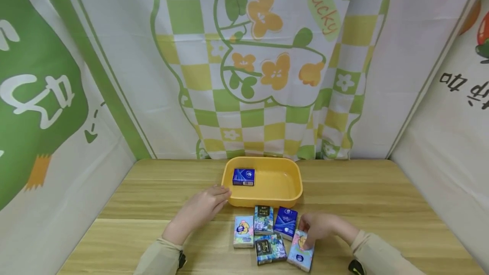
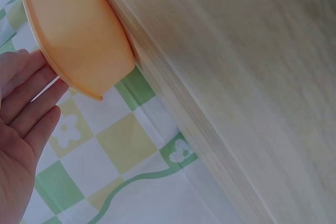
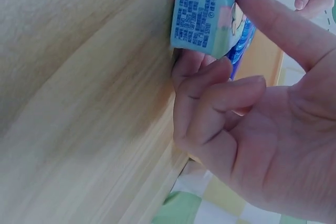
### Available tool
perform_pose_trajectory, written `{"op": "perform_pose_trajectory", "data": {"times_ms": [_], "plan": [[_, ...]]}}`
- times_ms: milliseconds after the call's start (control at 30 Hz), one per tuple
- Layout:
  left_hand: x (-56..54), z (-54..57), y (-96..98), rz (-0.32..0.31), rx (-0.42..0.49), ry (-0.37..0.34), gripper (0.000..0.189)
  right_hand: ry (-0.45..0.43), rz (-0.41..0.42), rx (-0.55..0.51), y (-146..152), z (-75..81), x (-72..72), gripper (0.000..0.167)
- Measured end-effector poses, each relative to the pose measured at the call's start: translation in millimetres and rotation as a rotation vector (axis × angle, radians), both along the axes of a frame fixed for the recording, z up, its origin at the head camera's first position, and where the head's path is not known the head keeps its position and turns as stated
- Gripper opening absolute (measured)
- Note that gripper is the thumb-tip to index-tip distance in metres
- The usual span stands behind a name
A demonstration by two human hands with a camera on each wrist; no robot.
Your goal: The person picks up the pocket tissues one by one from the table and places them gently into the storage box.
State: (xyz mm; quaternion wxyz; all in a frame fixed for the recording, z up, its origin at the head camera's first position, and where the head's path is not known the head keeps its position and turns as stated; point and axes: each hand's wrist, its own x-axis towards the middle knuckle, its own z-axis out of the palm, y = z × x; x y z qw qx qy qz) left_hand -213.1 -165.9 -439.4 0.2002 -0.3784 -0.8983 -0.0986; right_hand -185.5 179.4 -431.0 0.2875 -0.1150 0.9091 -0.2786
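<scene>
My left hand (image 1: 202, 207) touches the left rim of a yellow plastic basin (image 1: 294, 200) with nearly straight fingers. In the left wrist view these fingers (image 2: 39, 93) lie against the basin's edge. A dark blue tissue pack (image 1: 243, 176) lies inside, at the left. With thumb and fingers, my right hand (image 1: 321, 226) pinches a light blue and pink tissue pack (image 1: 299, 253) at the right end of a group on the table. The right wrist view shows the thumb on its face and curled fingers by its lower edge, against printed side text.
Left of the held pack lie another dark blue pack (image 1: 285, 223), two dark floral packs (image 1: 263, 220), and a light blue pack (image 1: 243, 231). The wooden table (image 1: 160, 190) ends at a checked curtain (image 1: 267, 126) behind the basin. Printed cloth walls stand on both sides.
</scene>
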Motion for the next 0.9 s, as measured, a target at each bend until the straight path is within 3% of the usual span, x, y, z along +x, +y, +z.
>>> {"op": "perform_pose_trajectory", "data": {"times_ms": [900], "plan": [[-0.9,0.4,0.9,0.009,-0.016,-0.009,0.027,-0.026,0.013,-0.021,2.3,5.3,-0.5,0.030]]}}
